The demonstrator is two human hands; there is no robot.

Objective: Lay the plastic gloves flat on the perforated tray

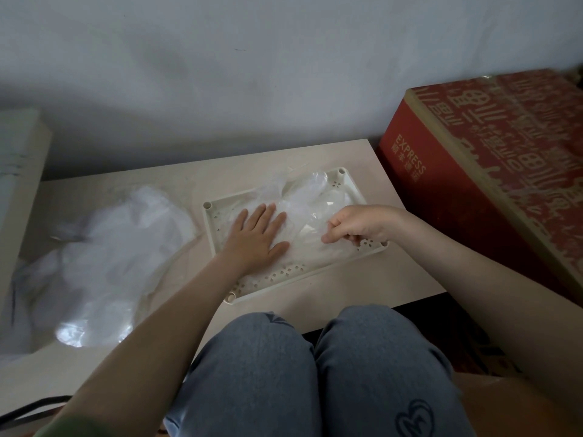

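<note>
Over knees [315,373] in grey-blue jeans, presses the left hand [255,238] flat, fingers straight, on the plastic gloves [310,193] lying in the perforated tray [284,275] and pinches their near-right edge with the curled right hand [356,225]. Looks partway done — shows film bunched at the tray's far end and a loose glove heap [110,253] waiting on the table [362,279], left of the tray

A cream rectangular plastic tray [285,273], with small square perforations and round sockets at its corners, lies askew on the pale desk [372,272], clear crinkled plastic gloves [310,197] spread over its floor, a loose heap of more clear gloves [120,247] beside it on the left.
</note>
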